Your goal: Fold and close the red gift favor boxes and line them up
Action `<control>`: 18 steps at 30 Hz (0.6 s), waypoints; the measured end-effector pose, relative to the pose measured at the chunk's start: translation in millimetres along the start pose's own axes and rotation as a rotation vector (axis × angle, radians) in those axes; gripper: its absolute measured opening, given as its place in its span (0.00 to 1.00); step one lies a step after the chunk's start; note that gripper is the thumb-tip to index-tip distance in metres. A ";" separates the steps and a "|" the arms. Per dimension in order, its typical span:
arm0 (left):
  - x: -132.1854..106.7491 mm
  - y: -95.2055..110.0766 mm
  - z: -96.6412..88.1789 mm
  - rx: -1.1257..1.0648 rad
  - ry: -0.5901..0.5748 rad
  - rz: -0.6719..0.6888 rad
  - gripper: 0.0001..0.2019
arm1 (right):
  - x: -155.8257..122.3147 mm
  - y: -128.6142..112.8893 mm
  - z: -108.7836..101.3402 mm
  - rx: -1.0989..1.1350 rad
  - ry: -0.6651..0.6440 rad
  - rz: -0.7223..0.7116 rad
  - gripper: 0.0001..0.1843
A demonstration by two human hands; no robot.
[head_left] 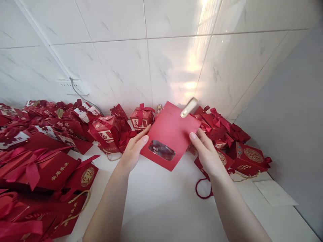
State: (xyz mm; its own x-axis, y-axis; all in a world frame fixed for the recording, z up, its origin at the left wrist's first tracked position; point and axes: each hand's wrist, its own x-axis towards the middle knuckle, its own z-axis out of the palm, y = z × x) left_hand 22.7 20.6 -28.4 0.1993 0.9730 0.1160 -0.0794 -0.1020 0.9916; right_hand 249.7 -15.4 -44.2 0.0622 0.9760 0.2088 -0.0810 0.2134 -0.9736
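Note:
A red gift bag (169, 129) with a dark oval-ended window near its lower edge is held up, tilted, over the white table. My left hand (136, 145) grips its left edge, thumb on the near face. On the opposite edge, my right hand (204, 145) holds it the same way, with fingers behind. A pale, blurred strip (188, 108), maybe a handle, shows at the bag's upper right corner. What lies behind the window cannot be made out.
Many red gift boxes with ribbons (45, 168) crowd the left side. More red boxes (248, 158) stand at right, near a dark red cord loop (204, 188) and a white paper piece (275, 192). A tiled wall (121, 67) with a socket (74, 88) bounds the back.

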 end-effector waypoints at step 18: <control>-6.7 3.8 3.7 -0.269 0.118 0.167 0.23 | 0.6 -1.3 -14.4 0.141 -0.276 0.188 0.12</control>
State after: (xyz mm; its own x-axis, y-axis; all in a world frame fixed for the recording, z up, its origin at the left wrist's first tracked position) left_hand 24.7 12.9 -25.2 0.0483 0.9663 0.2529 -0.3596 -0.2194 0.9069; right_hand 264.2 -15.7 -44.1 -0.2363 0.9696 0.0630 -0.2034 0.0140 -0.9790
